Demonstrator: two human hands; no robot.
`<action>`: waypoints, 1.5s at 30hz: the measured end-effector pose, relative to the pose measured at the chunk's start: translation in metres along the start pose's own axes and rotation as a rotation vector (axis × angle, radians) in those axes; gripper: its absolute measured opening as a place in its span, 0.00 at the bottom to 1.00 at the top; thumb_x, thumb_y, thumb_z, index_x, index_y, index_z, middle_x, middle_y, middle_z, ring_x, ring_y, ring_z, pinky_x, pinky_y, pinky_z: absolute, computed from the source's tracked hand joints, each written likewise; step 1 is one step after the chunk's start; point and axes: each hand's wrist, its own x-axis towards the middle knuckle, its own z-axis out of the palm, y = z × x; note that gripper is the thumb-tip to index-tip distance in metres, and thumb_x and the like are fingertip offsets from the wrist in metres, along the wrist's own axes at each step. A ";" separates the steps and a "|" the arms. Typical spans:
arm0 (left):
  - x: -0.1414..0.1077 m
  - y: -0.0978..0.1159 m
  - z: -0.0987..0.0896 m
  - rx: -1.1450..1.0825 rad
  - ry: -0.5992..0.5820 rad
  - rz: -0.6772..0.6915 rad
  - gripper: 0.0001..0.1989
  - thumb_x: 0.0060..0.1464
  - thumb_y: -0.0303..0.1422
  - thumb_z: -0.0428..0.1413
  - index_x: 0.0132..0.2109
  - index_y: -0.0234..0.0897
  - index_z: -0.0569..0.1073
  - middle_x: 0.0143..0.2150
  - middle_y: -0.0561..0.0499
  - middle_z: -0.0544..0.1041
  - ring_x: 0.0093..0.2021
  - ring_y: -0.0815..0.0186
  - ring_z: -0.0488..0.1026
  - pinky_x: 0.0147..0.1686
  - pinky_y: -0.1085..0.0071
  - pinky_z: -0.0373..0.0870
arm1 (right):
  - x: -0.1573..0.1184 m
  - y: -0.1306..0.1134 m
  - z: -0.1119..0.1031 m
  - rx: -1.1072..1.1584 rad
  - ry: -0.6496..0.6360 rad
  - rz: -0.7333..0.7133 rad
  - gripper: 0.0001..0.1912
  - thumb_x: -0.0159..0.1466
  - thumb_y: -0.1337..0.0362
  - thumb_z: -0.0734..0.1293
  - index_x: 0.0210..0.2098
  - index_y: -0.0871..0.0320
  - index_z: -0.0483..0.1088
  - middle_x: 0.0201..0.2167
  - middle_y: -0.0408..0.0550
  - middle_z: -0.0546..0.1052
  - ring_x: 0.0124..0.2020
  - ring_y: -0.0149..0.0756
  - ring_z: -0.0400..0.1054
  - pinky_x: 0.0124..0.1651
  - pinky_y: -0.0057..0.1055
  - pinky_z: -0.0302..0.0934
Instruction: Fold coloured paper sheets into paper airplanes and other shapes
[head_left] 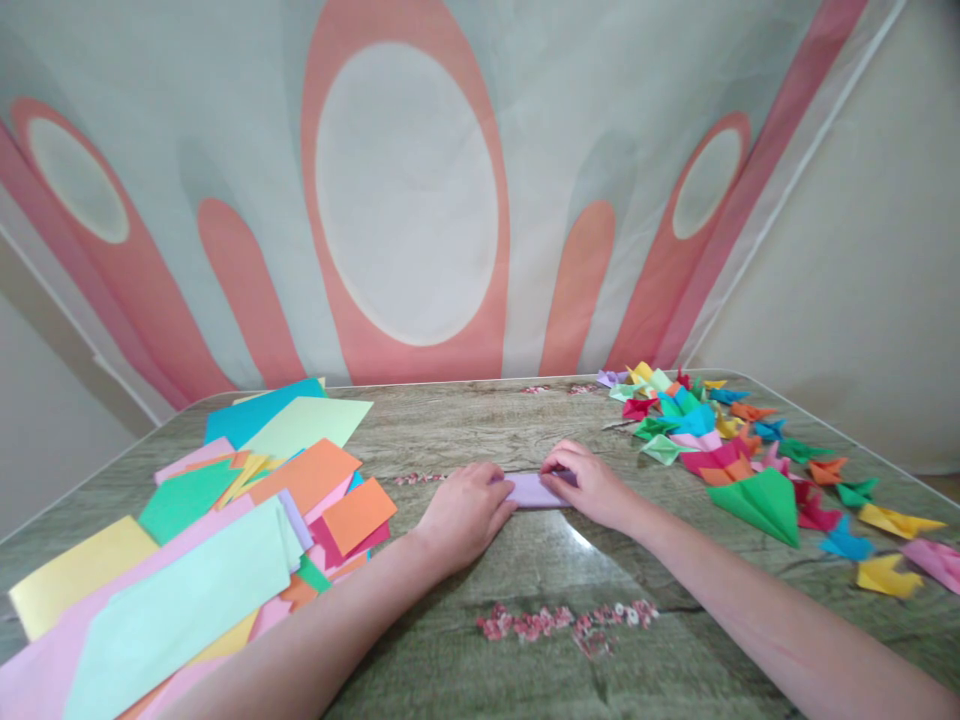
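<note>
Wood-look table [420, 640], printed backdrop [540, 120] behind. Left hand [466, 508], right hand [592, 488]: fingers bent, pressing purple paper [531, 490] flat between them. Loose sheets [180, 600] left of fingers, folded paper pieces [757, 505] right.

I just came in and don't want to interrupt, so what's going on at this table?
A person has both hands on a folded piece of lavender paper lying on the wood-patterned table, the left hand at its left end and the right hand at its right. Loose colored paper is piled on the left, and many folded paper shapes sit on the right.
</note>
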 end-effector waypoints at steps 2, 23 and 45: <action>0.000 -0.001 -0.001 0.006 -0.001 -0.025 0.16 0.60 0.39 0.43 0.48 0.40 0.70 0.43 0.47 0.69 0.44 0.61 0.66 0.46 0.64 0.63 | 0.000 0.001 0.001 0.001 0.002 0.000 0.04 0.60 0.65 0.63 0.33 0.57 0.70 0.32 0.47 0.69 0.36 0.36 0.63 0.40 0.33 0.58; -0.001 -0.019 -0.008 -0.093 -0.020 -0.060 0.16 0.57 0.41 0.49 0.47 0.40 0.72 0.43 0.47 0.68 0.45 0.61 0.66 0.46 0.66 0.63 | 0.001 0.000 0.000 0.023 -0.013 0.006 0.04 0.59 0.66 0.64 0.32 0.57 0.70 0.33 0.47 0.69 0.36 0.36 0.64 0.41 0.34 0.58; -0.005 0.026 0.014 0.250 -0.091 -0.023 0.16 0.57 0.21 0.41 0.51 0.27 0.65 0.49 0.34 0.69 0.47 0.55 0.71 0.41 0.60 0.71 | -0.001 -0.008 -0.003 -0.038 -0.046 -0.045 0.09 0.59 0.57 0.65 0.35 0.56 0.70 0.35 0.48 0.69 0.38 0.37 0.63 0.42 0.35 0.58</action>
